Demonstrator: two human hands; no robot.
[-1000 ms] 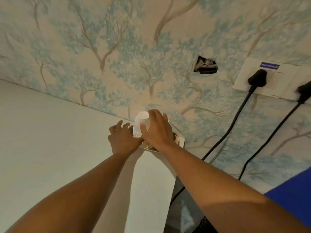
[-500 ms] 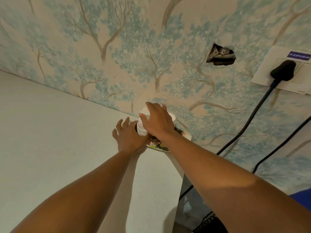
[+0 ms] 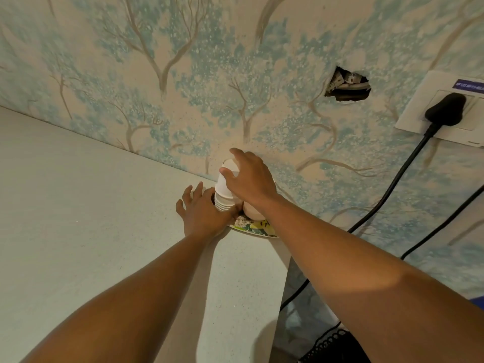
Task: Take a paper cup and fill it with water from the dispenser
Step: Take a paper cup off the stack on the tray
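Since a moment ago our right hand (image 3: 250, 180) has lifted the top paper cup (image 3: 225, 182) higher, so it now stands partly out of the stack of paper cups (image 3: 223, 204) instead of sitting nested in it. The cup is white and upside down, tilted slightly left, with our right thumb and fingers closed around its upper part. Our left hand (image 3: 203, 213) grips the ringed rims of the stack from the left, fingers partly spread, holding it down. Just right of the stack, mostly hidden under our right wrist, is another white cup-like shape (image 3: 252, 213). All of this sits on a floral patterned plate (image 3: 255, 227) at the far right corner of a pale countertop (image 3: 78, 205), against wallpaper (image 3: 183, 74) printed with blue-green trees. Farther right on the wall are a ragged hole (image 3: 347, 86) and a white socket panel (image 3: 442, 108) holding a black plug (image 3: 445, 112), its cable (image 3: 392, 184) running down to the near right.
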